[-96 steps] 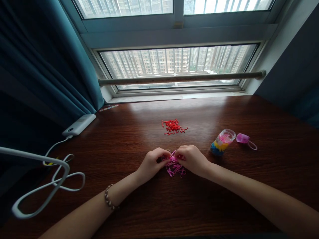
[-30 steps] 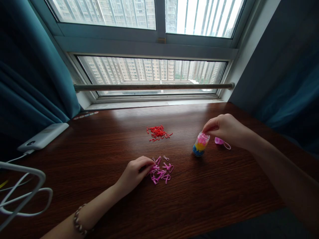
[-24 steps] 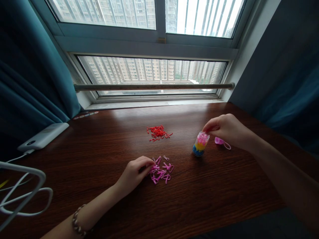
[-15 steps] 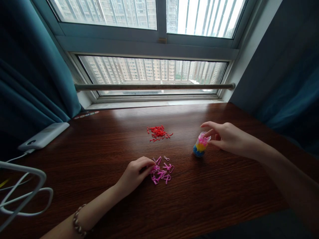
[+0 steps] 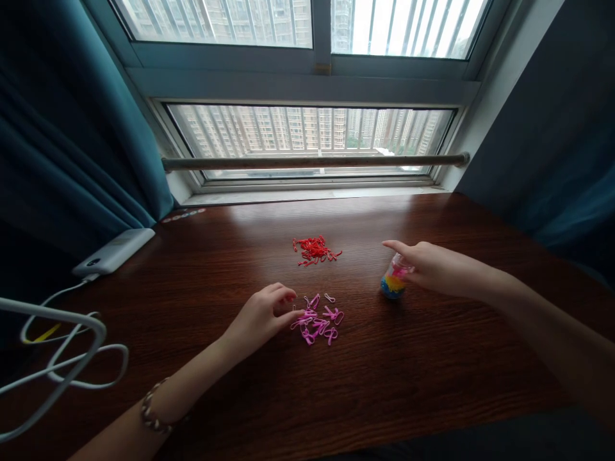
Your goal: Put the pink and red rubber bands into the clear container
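My left hand [image 5: 269,314] is at the left edge of a pile of pink bulb-shaped pins [image 5: 317,323]. Its fingers are apart, the thumb tip at the nearest pins, and I see nothing held. Over the mouth of a small clear jar [image 5: 394,285] is my right hand [image 5: 425,266], its index finger stretched out above the rim. The other fingers are hidden at the jar's top, so their grip does not show. Blue, yellow and pink layers of small pieces fill the jar, which leans slightly. Behind the pink pile lies a heap of red pins [image 5: 314,250].
On the left stand a white power bank [image 5: 115,251] and a looped white cable [image 5: 91,333]. A dark wooden table [image 5: 384,378] carries everything. The window [image 5: 312,137] with its metal rail [image 5: 317,162] is at the back, a blue curtain [image 5: 96,128] at the left.
My left hand's fingers have parted and lifted slightly off the pink pins. My right hand has come lower over the jar, covering more of its top. The view has shifted a little.
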`<move>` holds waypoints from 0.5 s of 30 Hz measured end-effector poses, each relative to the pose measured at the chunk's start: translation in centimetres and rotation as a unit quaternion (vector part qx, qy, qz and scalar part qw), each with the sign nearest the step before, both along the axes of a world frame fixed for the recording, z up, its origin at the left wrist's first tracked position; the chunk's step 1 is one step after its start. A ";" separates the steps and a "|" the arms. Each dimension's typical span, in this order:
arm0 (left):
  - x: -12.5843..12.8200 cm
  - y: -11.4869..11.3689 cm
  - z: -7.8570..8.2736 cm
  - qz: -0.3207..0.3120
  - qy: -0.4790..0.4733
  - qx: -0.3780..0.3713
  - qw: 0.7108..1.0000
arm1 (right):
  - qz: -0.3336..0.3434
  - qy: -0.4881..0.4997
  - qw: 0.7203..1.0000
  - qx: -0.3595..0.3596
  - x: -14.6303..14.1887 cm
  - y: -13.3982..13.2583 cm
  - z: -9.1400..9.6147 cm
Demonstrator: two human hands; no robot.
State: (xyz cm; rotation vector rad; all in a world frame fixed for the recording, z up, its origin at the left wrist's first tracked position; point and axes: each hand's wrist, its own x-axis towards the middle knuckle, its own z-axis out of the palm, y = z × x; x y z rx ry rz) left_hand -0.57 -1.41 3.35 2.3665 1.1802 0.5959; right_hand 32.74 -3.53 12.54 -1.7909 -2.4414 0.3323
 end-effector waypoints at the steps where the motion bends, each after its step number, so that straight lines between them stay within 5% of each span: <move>1: -0.1 -0.2 0.2 0.004 0.021 -0.012 1.000 | 0.000 0.010 1.000 0.008 0.1 -0.1 0.1; 15: 2.0 -2.5 -0.3 -0.001 0.037 -0.091 0.995 | -0.005 0.147 0.988 0.037 0.6 -1.4 0.7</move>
